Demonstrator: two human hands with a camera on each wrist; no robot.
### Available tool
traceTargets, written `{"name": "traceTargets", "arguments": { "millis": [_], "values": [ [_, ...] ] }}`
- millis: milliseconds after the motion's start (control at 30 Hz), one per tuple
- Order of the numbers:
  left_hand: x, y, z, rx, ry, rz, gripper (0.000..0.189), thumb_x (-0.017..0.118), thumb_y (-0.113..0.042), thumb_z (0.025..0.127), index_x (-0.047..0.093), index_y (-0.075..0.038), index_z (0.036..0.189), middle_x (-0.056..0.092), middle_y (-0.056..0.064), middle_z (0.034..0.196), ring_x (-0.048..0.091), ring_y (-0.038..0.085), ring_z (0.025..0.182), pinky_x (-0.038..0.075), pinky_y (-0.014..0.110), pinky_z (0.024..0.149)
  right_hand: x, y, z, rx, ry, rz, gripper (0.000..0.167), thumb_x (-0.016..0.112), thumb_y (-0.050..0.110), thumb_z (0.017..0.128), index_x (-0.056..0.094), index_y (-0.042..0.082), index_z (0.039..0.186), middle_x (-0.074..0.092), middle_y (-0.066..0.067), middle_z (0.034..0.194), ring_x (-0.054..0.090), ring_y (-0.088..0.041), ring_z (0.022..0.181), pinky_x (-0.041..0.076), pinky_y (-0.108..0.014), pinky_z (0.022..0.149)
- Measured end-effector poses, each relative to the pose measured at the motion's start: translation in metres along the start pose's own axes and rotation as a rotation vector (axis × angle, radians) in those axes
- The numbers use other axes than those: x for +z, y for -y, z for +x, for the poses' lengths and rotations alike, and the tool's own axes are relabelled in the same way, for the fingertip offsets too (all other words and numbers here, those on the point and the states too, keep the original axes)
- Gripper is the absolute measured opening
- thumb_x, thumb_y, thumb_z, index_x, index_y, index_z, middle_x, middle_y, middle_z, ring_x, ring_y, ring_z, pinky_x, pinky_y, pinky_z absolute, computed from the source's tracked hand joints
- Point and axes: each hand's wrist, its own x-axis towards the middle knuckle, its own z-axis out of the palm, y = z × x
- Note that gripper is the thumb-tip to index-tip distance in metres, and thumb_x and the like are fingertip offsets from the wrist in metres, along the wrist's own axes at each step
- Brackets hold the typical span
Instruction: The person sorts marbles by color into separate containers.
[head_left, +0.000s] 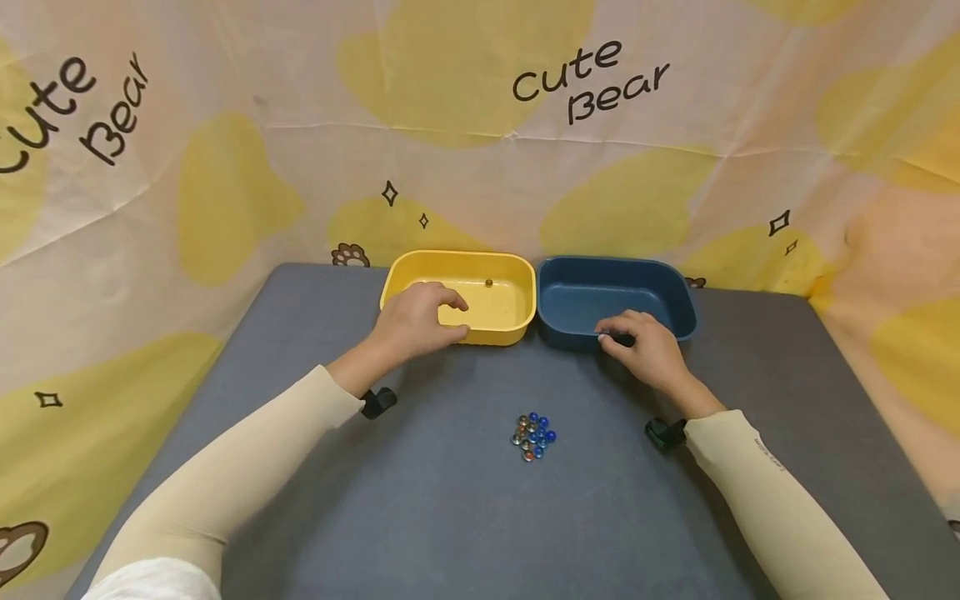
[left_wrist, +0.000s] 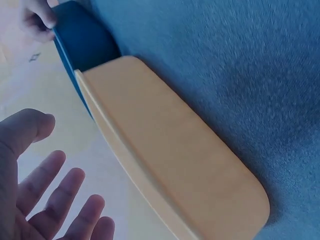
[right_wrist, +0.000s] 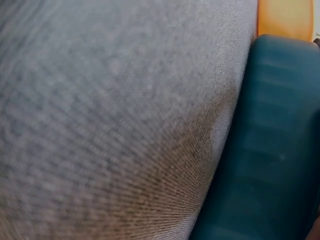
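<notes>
My left hand [head_left: 422, 321] is over the near left part of the yellow tub [head_left: 457, 338], thumb and fingers spread apart with nothing between them. One small brownish marble [head_left: 489, 283] lies on the floor of that tub. Over the front rim of the dark blue tub [head_left: 570, 293] is my right hand [head_left: 647, 343], its fingers bent and the thumb tip close to the index fingertip. I cannot tell whether a marble is between those tips. On the grey table, nearer to me, sits a cluster of glass marbles [head_left: 533, 437], some blue, some amber or clear.
The two tubs stand side by side at the back of the grey table [head_left: 450, 517], against a hanging cloth [head_left: 465, 167] with yellow patches and lettering. Each wrist wears a dark strap mount, the left one [head_left: 379, 403] and the right one [head_left: 664, 434] both above the table.
</notes>
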Motion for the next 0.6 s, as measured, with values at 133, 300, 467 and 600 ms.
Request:
{"name": "traceTargets", "arguments": {
  "millis": [133,300,467,600],
  "values": [
    [-0.003,-0.006,-0.011,0.009,-0.023,-0.013,0.028,0.069,-0.037,0.079,0.072,-0.025,0.104,0.071,-0.003,0.108,0.064,0.020,0.102,0.051,0.035,0.068,-0.001,0.001,0.001,0.004,0.009,0.010,0.014,0.067,0.021,0.090,0.072,0.018,0.102,0.063,0.000,0.090,0.054,-0.021,0.088,0.043,-0.038,0.072],
    [-0.002,-0.016,-0.023,0.029,-0.045,-0.036,0.026,0.070,-0.036,0.079,0.072,-0.023,0.102,0.071,-0.003,0.104,0.064,0.019,0.099,0.052,0.036,0.072,-0.004,0.002,0.001,0.007,0.032,0.030,0.014,0.067,0.020,0.090,0.072,0.017,0.102,0.062,-0.002,0.090,0.055,-0.025,0.088,0.044,-0.040,0.074],
    [0.006,-0.026,-0.037,0.075,-0.050,-0.053,0.025,0.074,-0.036,0.079,0.072,-0.022,0.100,0.069,-0.007,0.097,0.063,0.014,0.093,0.052,0.033,0.080,-0.005,0.006,0.002,0.000,0.021,-0.005,0.014,0.068,0.019,0.089,0.073,0.017,0.101,0.063,-0.002,0.089,0.057,-0.025,0.087,0.045,-0.041,0.074],
    [0.014,-0.032,-0.045,0.092,-0.040,-0.073,0.025,0.075,-0.036,0.079,0.072,-0.022,0.100,0.069,-0.008,0.097,0.064,0.012,0.092,0.052,0.032,0.083,-0.007,0.010,0.003,-0.034,-0.013,-0.055,0.013,0.069,0.017,0.088,0.074,0.017,0.100,0.065,-0.003,0.088,0.058,-0.027,0.084,0.044,-0.041,0.071]
  ]
}}
